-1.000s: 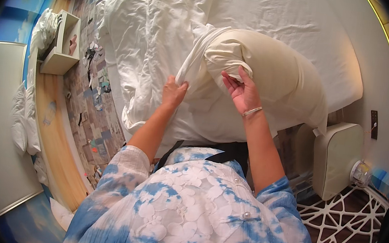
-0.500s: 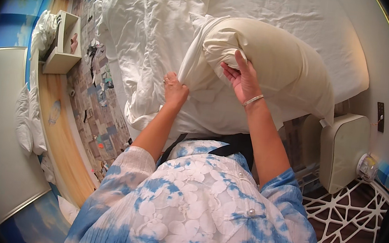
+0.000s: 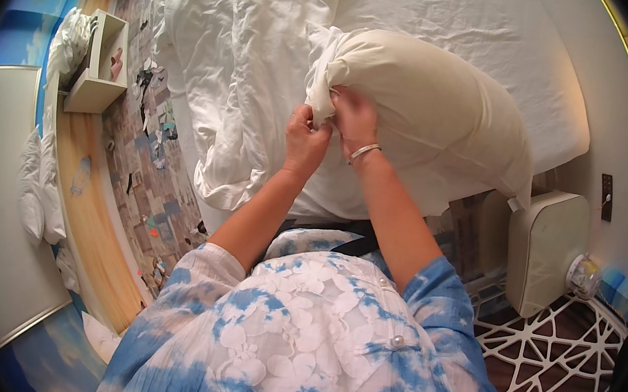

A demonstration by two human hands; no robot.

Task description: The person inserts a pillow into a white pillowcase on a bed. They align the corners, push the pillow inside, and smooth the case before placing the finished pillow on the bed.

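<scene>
Pillow (image 3: 445, 110) on bed (image 3: 499, 39), one o'clock; white tab (image 3: 513, 205) at its four-o'clock corner, too small to read. Left hand (image 3: 307, 142) pinches white cover (image 3: 317, 85), twelve o'clock; right hand (image 3: 357, 119) touches pillow end, grip unclear through blur

On the bed (image 3: 528, 50), a pillow (image 3: 445, 114) is lying at the near side, a cover (image 3: 218, 56) at the left. Left of the bed — across the floor (image 3: 174, 216) — a shelf (image 3: 93, 96) is standing; right, a nightstand (image 3: 549, 255).

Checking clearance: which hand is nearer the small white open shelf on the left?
Left. The left hand is right of the shelf, across the floor; the right hand is farther right, at the pillow.
</scene>
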